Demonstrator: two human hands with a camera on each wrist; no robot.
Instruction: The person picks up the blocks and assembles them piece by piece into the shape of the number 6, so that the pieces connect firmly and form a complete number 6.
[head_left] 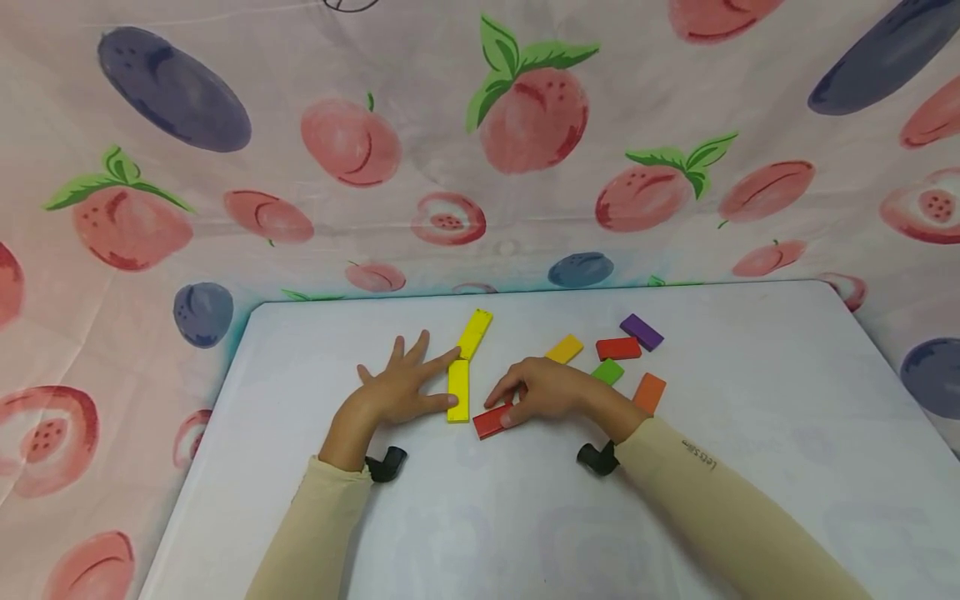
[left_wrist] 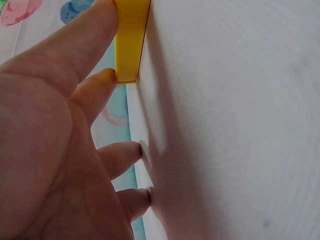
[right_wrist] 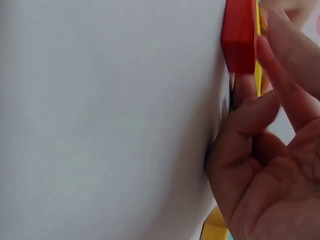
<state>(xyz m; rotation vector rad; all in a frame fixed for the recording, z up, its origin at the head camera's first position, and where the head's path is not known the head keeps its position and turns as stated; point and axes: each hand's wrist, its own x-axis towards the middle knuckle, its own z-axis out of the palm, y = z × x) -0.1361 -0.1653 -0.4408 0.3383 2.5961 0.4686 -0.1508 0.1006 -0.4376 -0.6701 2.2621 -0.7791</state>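
- Nearest me, my left sleeve comes in from the near left and my right sleeve from the near right, both angled inward over the white table; a black wrist camera sits at each cuff, the left one and the right one.
- The red block is in my right hand: I grip its right end, thumb on the near side, a fingertip by its far edge. That hand is arched low, palm down, pointing left.
- What matters most: the red block lies just right of the near yellow block's lower end, with at most a sliver of gap. Its long axis slants from near left to far right, while the near yellow block points almost straight away from me.
- My left hand is the one nearer the yellow pieces, palm down, fingers spread, wrapped round nothing. Its thumb touches the near yellow block; its index finger touches where that meets the far yellow block, which leans away to the right.
- Beyond my right wrist lie an orange block and a green block, both partly covered by my arm.
- Farther out are an amber block, a second red block and a purple block.
- Behind the table hangs the fruit-printed cloth.
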